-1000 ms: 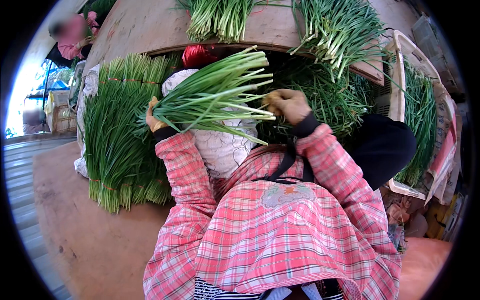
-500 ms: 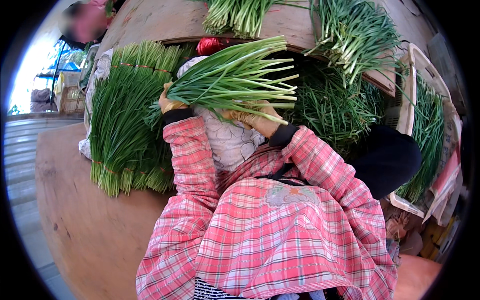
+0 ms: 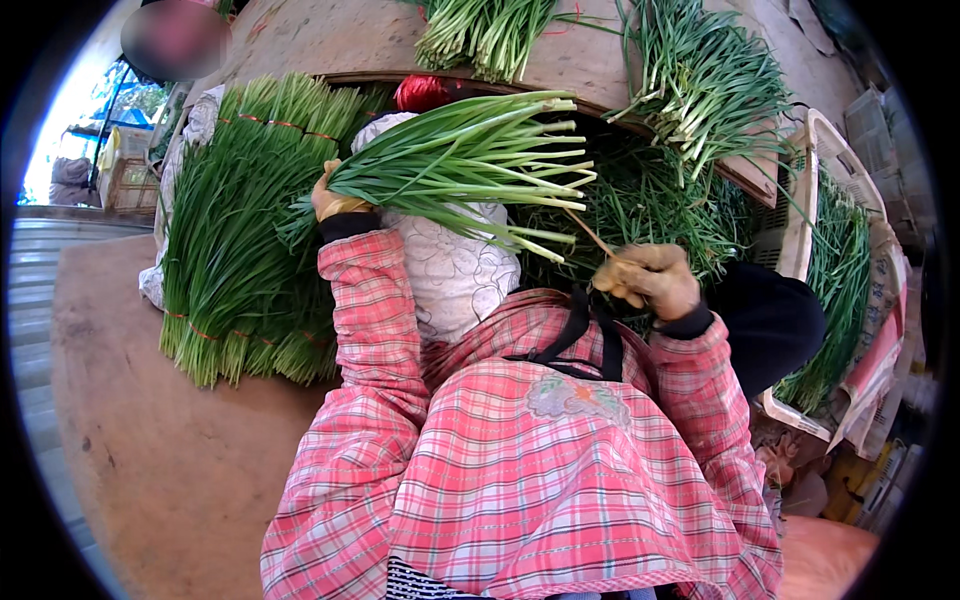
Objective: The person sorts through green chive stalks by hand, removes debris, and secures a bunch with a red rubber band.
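The left hand (image 3: 340, 198) is closing around the leafy end of a bunch of green stalks (image 3: 460, 165), its fingers partly hidden by the leaves. The right hand (image 3: 652, 280) is curling its fingers on a thin tan strand (image 3: 592, 232), which is slanting up and left toward the stems; whether its far end is touching them, I cannot tell. The bunch is lying between the hands, extending rightward from the left one, its pale stem ends fanning out above and left of the right one, apart from those fingers.

Under the bunch, a white patterned cloth (image 3: 455, 275) is showing. Just left of the left hand, tied bundles (image 3: 235, 220) are lying side by side, red ties binding them near their pale ends. Behind the right hand, a loose heap of greens (image 3: 685, 205) is spreading, with a dark-clothed knee (image 3: 770, 325) bending beside it. Farther right, a pale crate (image 3: 805, 195) is holding more long greens (image 3: 830, 300). Beyond the held bunch, a shiny red bundle (image 3: 422, 93) is sitting by a wooden board (image 3: 340, 45), on which two more bunches (image 3: 705, 90) are resting.
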`<state>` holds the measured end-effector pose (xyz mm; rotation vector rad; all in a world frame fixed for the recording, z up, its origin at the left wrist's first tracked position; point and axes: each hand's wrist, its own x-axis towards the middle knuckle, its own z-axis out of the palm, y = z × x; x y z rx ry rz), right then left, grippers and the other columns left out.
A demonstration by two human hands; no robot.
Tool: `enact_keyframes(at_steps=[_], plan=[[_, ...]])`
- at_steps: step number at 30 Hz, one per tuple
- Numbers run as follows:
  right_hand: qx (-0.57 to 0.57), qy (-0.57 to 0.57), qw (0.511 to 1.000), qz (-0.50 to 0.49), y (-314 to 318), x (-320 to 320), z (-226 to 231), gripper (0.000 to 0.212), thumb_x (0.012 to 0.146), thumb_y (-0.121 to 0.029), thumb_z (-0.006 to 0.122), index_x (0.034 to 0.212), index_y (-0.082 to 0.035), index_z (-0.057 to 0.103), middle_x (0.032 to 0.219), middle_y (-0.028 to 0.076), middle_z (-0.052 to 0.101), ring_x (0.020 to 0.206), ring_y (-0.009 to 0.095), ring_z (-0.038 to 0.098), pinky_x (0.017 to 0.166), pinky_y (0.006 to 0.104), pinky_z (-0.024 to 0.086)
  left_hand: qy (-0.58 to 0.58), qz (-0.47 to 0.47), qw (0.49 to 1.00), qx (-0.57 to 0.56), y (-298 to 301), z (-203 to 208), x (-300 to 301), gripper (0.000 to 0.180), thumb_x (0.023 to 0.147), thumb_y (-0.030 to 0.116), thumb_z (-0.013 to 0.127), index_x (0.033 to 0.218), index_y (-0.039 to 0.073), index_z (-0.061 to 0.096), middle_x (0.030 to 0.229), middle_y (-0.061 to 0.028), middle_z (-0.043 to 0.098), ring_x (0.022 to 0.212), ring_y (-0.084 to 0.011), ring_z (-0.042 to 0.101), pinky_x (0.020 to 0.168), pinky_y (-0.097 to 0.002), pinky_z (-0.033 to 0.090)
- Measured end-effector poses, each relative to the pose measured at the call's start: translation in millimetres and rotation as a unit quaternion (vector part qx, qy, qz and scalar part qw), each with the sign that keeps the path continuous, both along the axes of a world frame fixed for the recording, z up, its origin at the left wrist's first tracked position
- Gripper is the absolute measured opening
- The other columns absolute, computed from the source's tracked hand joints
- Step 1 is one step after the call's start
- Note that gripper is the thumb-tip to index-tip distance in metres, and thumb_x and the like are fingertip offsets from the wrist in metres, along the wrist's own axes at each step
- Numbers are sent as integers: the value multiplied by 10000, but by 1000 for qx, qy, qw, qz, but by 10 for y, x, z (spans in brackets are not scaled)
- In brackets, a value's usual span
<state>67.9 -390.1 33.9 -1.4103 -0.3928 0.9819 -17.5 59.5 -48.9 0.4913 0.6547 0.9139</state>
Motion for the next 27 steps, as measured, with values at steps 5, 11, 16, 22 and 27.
enact_keyframes(at_steps=[5,11,16,22,27], plan=[[367,23,929,-34,-756,72,-229,213,789,-149,635,909,25,663,611,133,596,425,122,465,395,230,340,-39,-70,997,2,310,-363,-15,233,891,194,393,863,59,581,851,-92,633,785,-271,599,791,-459,467],[-422,-480,764,84,-408,34,-212,259,729,-227,667,906,-38,667,739,127,646,706,317,625,631,403,489,300,-65,912,272,192,-177,-104,297,893,305,546,983,25,582,906,-134,658,771,-268,635,724,-375,518],[-190,-406,891,65,534,-134,-297,322,764,-285,654,1011,-80,633,877,143,641,759,305,628,701,374,504,532,-19,697,480,22,-130,-1,440,850,444,542,951,22,617,865,-150,666,767,-283,634,711,-360,504],[-42,-499,864,39,1688,-385,-672,470,841,-350,525,1212,-61,508,1123,206,565,1003,358,547,879,406,430,571,-30,658,490,-117,55,-23,595,796,585,537,903,10,647,818,-167,668,761,-299,631,697,-351,489],[-59,-534,841,66,1402,-360,-798,278,846,-305,533,940,-75,658,935,117,644,838,298,598,732,360,473,334,-25,892,304,-84,-17,-68,398,855,408,451,889,49,621,865,-142,652,811,-314,610,773,-425,467]])
